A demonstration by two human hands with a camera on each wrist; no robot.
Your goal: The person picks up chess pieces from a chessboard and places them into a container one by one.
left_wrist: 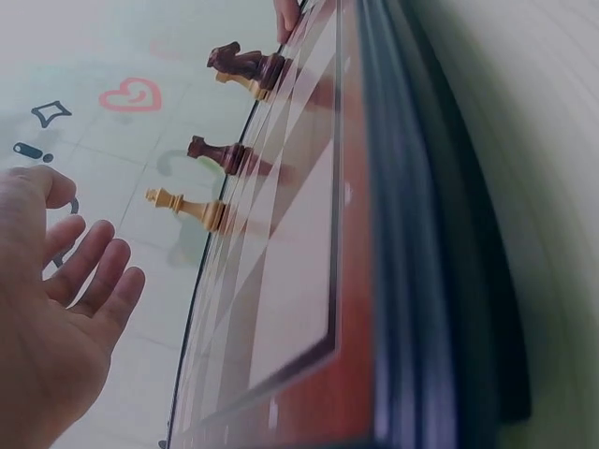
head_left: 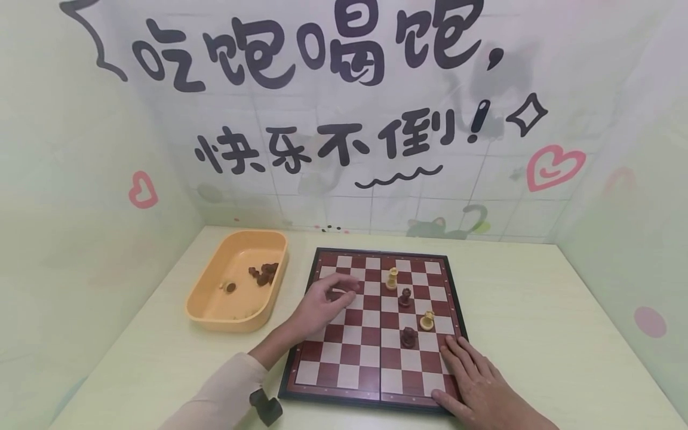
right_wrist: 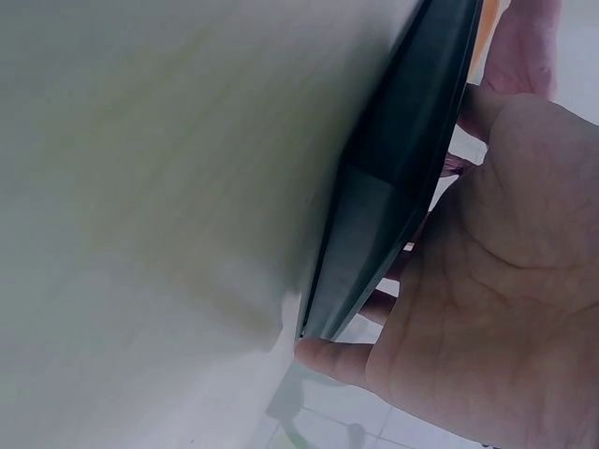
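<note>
A dark-framed chessboard (head_left: pixel 359 358) lies on the table with red-brown and white squares. Over its left half hovers my left hand (head_left: pixel 325 301), fingers loosely bent and nothing held. The left wrist view shows this hand (left_wrist: pixel 56 299) apart from the pieces. My right hand (head_left: pixel 475 379) rests on the board's right front corner and edge. On the right half stand a tall light chess piece (head_left: pixel 392 279), a dark chess piece (head_left: pixel 405 297), a light chess piece (head_left: pixel 427 321) and a dark knight (left_wrist: pixel 243 64). All stand upright.
Left of the board sits an orange tray (head_left: pixel 200 307) with several dark chess pieces (head_left: pixel 264 273) and some light ones. A printed sheet (head_left: pixel 344 209) forms the back wall, and pale walls flank the table (head_left: pixel 516 280). A black strap piece (head_left: pixel 266 407) hangs by the left sleeve.
</note>
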